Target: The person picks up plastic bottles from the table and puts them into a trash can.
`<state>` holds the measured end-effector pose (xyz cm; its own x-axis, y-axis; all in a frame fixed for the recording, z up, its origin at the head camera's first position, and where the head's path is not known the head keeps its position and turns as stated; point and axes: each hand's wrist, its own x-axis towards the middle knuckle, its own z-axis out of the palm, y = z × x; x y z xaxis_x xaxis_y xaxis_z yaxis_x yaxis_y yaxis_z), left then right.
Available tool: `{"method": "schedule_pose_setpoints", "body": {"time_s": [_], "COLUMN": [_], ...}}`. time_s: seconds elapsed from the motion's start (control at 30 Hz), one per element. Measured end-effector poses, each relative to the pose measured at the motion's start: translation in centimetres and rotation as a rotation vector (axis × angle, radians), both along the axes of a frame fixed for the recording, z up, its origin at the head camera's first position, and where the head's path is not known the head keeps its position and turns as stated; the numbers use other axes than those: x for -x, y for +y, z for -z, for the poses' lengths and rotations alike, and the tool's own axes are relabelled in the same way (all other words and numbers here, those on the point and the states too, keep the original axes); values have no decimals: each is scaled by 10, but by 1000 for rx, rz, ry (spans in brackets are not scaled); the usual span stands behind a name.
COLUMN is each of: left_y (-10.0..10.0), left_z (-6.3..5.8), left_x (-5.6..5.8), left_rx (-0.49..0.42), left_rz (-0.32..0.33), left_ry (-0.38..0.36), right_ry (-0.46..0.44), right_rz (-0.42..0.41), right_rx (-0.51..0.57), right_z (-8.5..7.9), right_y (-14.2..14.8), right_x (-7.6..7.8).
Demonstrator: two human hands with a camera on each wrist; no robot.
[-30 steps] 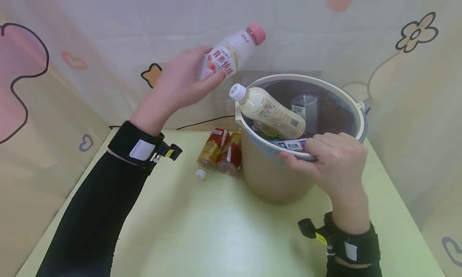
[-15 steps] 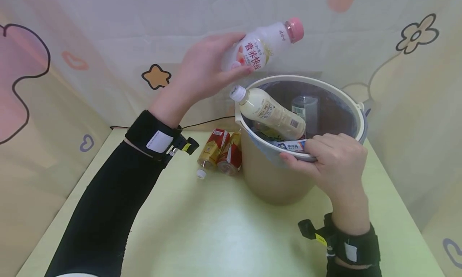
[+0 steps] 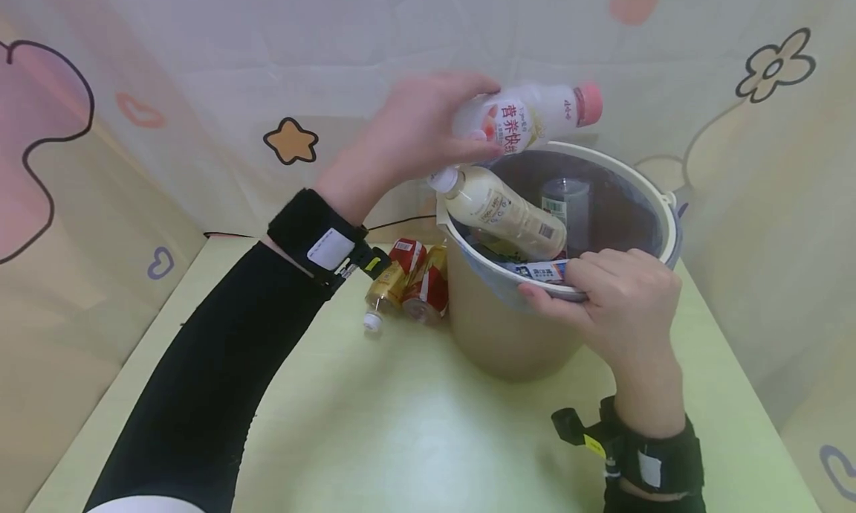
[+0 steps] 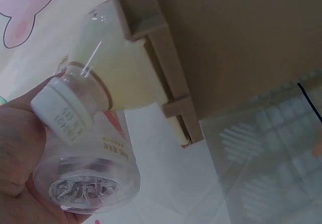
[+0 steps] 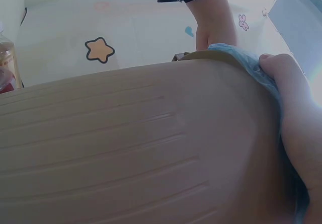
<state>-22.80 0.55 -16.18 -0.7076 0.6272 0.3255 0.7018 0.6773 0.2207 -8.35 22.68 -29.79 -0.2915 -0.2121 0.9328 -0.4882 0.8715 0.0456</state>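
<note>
My left hand [image 3: 421,126] grips a white drink bottle with a pink cap [image 3: 555,111]. The bottle lies nearly level above the back-left rim of a beige bucket [image 3: 515,342], its cap pointing right. In the left wrist view the bottle's clear base [image 4: 90,183] faces the camera, just beyond the white cap of another bottle [image 4: 105,78]. That cream-coloured bottle [image 3: 518,215] leans in the bucket, its neck over the left rim. My right hand [image 3: 622,305] holds the bucket's front-right rim, thumb outside on the blue liner [image 5: 251,63].
Inside the bucket are a clear plastic container [image 3: 567,208] and a blue-and-white box [image 3: 542,270]. Two red-and-yellow bottles [image 3: 394,275] lie on the pale table [image 3: 374,424] against the bucket's left side. A patterned curtain [image 3: 200,89] hangs behind, and a black cable [image 3: 401,221] runs along it.
My left hand has carried the pink-capped bottle to the right, over the bucket's edge. The bottle has tipped toward level and come lower. My right hand stays on the rim.
</note>
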Motion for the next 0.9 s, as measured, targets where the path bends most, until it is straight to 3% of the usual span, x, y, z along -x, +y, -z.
{"method": "schedule_pose_setpoints", "body": {"time_s": [0.2, 0.43, 0.6, 0.77, 0.9], "left_y": [8, 15, 17, 18, 20], "left_z": [3, 7, 12, 15, 19], "left_x": [1, -1, -4, -4, -2], "left_rx": [33, 58, 77, 63, 42], "left_rz": [45, 102, 95, 105, 155], "left_ry": [13, -28, -38, -15, -23], "right_ry": [-6, 3, 5, 11, 14], "right_rz": [0, 1, -1, -3, 2], "right_rx": [-7, -3, 0, 8, 7], "right_z": [0, -1, 0, -1, -2], "right_y": [0, 0, -1, -2, -1], "right_x": [-1, 0, 0, 1, 0]}}
